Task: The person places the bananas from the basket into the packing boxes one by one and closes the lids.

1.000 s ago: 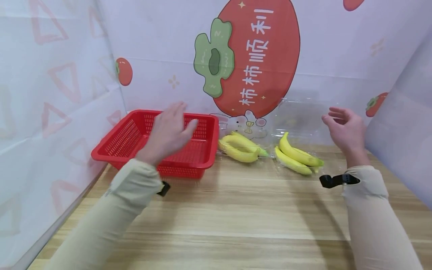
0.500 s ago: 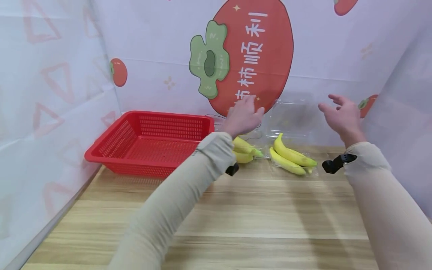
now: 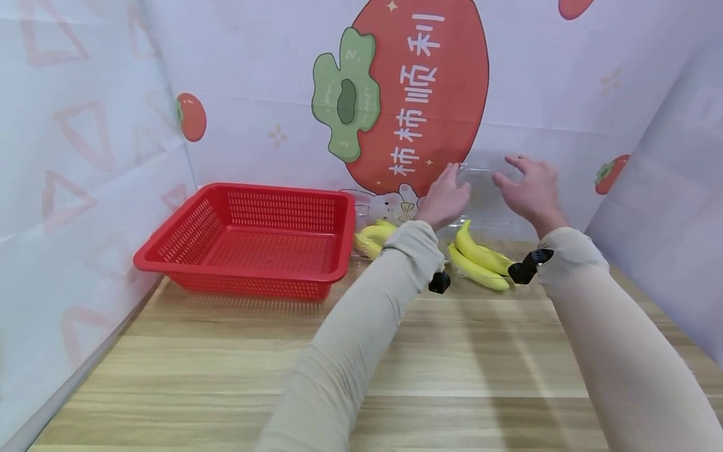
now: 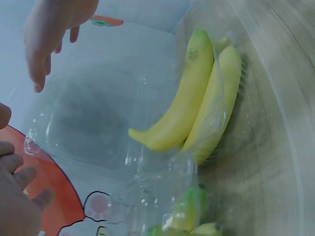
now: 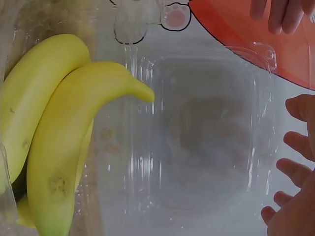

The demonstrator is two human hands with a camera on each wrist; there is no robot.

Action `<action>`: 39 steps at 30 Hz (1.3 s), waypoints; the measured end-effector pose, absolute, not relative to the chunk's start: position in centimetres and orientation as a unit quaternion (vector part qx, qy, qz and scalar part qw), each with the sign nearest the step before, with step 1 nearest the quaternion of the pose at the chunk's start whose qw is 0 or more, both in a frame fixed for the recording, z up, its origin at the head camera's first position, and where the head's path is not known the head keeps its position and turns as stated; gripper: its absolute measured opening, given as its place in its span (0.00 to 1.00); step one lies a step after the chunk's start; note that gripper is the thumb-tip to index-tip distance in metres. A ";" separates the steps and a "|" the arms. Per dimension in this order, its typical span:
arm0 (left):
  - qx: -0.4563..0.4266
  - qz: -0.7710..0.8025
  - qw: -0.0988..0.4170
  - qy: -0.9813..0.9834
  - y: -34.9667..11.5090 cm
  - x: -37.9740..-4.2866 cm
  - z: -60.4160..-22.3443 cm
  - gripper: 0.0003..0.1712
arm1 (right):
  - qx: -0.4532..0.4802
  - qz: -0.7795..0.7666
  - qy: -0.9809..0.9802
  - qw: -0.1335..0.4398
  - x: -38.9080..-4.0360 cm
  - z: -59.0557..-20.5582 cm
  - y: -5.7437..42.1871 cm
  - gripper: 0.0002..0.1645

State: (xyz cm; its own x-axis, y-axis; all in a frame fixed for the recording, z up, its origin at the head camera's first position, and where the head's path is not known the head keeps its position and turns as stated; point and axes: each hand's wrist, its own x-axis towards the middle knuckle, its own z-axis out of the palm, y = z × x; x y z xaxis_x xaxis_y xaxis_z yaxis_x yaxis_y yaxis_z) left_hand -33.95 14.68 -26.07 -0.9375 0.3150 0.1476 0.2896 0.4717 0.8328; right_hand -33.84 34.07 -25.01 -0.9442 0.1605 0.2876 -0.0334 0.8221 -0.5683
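Observation:
My left hand (image 3: 446, 199) is held with its fingers extended near the left edge of a raised clear plastic lid (image 5: 211, 132). My right hand (image 3: 533, 191) hovers by the lid's right side, its fingers spread and holding nothing. Below both hands, several yellow bananas (image 3: 479, 257) lie in the clear plastic clamshell box, whose lid leans up toward the back wall. In the left wrist view, the bananas (image 4: 189, 98) rest behind the clear side of the box. The left sleeve partly hides a second group of bananas (image 3: 369, 242) in clear plastic.
A red mesh basket (image 3: 248, 273) stands at the left on the wooden table (image 3: 226, 376). White printed cloth walls (image 3: 254, 125) enclose the back and sides. A black wrist camera (image 3: 529, 267) sits on the right cuff, and another on the left.
My left hand has moved right from over the red basket to the clear lid. My right hand has shifted left toward it. The bananas and basket stay in place.

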 end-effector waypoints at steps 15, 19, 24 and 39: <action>0.144 0.469 0.001 0.872 17.1 -33.6 -27.8 0.48 | 0.001 0.295 -0.922 0.249 -32.3 -26.5 34.7 0.34; 0.149 0.478 0.004 0.866 17.5 -33.2 -28.0 0.48 | -0.002 0.308 -0.913 0.267 -31.0 -27.1 35.0 0.34; 0.149 0.501 0.002 0.853 17.6 -32.0 -28.3 0.45 | -0.039 0.325 -0.902 0.281 -30.0 -27.8 35.3 0.34; 0.151 0.488 -0.004 0.860 17.7 -29.0 -30.3 0.40 | -0.153 0.428 -0.858 0.240 -28.6 -29.2 38.0 0.41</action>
